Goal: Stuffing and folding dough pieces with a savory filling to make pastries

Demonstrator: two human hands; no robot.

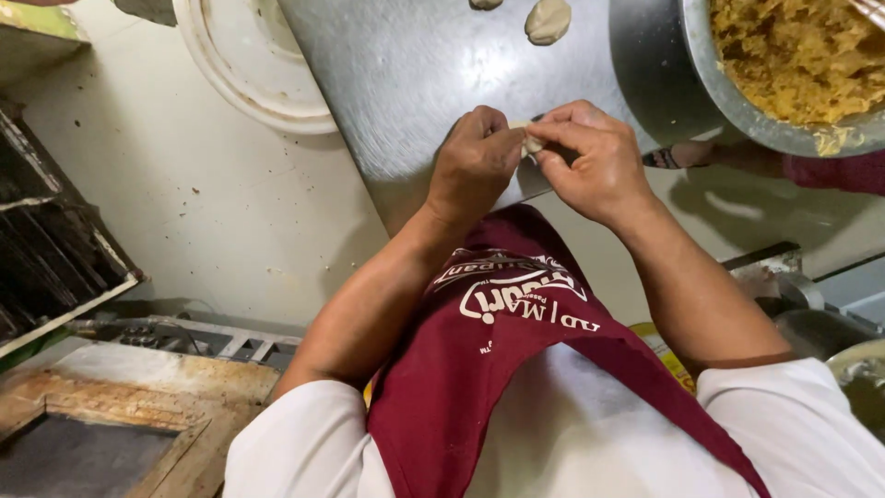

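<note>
Stainless steel forms the worktop point(415, 83), and both hands meet above its near edge. The left hand point(475, 166) and the right hand point(595, 161) pinch a small piece of pale dough point(532, 143) between their fingertips, thumbs and forefingers closed on it from either side; most of the piece is hidden by the fingers, so its shape is hard to tell. Farther along the worktop lies a flattened dough disc point(548, 20), well apart from the hands, with another scrap of dough point(485, 4) just left of it at the frame's edge. At the far right a large metal bowl point(701, 74) holds a yellow-brown crumbly filling point(802, 55). A maroon apron point(502, 332) hangs over a white shirt point(590, 433) below the forearms. A round white lid or basin point(249, 65) sits on the floor at the far left.
</note>
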